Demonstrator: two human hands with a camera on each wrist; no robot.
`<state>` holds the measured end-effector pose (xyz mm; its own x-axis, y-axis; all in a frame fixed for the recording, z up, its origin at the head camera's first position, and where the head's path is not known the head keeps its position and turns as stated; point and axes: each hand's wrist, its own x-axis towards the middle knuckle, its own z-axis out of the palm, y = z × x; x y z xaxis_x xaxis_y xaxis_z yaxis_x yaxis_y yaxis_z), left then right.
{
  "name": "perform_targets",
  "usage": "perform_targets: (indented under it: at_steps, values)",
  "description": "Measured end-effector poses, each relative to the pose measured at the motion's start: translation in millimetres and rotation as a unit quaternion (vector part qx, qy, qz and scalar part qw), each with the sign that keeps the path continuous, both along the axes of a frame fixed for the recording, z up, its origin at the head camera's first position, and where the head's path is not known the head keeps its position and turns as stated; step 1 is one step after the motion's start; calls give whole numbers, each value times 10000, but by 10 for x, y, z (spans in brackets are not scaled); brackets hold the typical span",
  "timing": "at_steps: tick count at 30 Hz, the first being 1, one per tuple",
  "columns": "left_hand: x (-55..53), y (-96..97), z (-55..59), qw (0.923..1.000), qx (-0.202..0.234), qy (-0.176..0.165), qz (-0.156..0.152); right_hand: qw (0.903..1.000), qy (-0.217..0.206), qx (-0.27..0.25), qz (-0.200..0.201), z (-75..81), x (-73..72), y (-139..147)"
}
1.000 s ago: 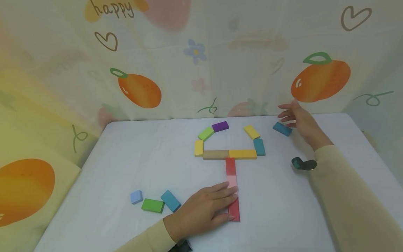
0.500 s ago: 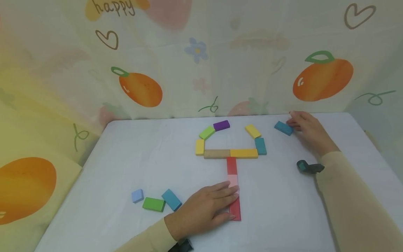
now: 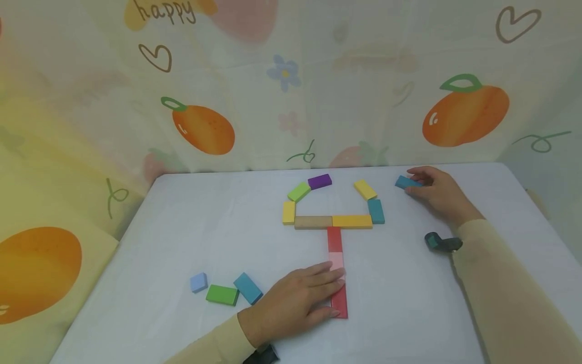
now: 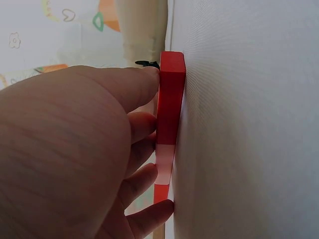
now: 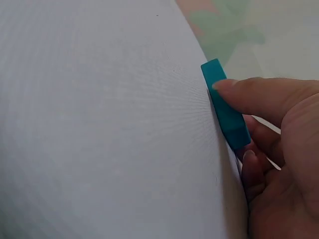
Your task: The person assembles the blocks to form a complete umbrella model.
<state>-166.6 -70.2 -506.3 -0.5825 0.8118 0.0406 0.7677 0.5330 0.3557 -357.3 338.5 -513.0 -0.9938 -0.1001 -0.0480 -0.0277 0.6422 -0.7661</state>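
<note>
At the table's far right, my right hand (image 3: 438, 192) pinches a teal-blue rectangular block (image 3: 402, 182). In the right wrist view the thumb lies along one side of this block (image 5: 227, 113), with other fingers partly hidden behind it. My left hand (image 3: 291, 306) rests with extended fingers on a column of blocks: a lower red block (image 3: 340, 304), a pink block (image 3: 336, 259) and an upper red block (image 3: 334, 238). The left wrist view has its thumb and fingertips touching the side of the red block (image 4: 170, 107) and pink block (image 4: 165, 162).
Above the column, a tan block (image 3: 313, 222) and a long yellow block (image 3: 352, 222) form a bar. A gapped arch includes a purple block (image 3: 320, 181) and a yellow block (image 3: 365, 189). Left lie a light-blue cube (image 3: 198, 283), green block (image 3: 222, 295) and blue block (image 3: 248, 288).
My right hand has come down onto the teal-blue block at the far right and taken it between thumb and fingers. The left hand stays on the column.
</note>
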Motion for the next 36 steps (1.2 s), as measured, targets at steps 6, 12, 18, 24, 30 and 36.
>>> perform_targets:
  at_steps: [6, 12, 18, 24, 30, 36]
  values:
    - [-1, 7, 0, 10000, -26, 45, 9, 9995, -6, 301, 19, 54, -4, -46]
    - [2, 1, -2, 9999, 1, 111, 2, 9985, -141, 533, 69, 120, -53, -116]
    - [-2, -4, -1, 10000, -4, 87, -12, 9981, -334, 511, 92, 174, -119, -173]
    - [-2, -6, 0, 9999, 16, 105, -19, 9973, -325, 567, 334, 293, -159, -275]
    - [-4, -10, -4, 9999, 14, 109, -13, 9970, -76, 467, 605, 421, -196, -465]
    - [3, -9, 3, 10000, -20, 52, 1, 9961, -76, 301, 825, 523, -215, -741]
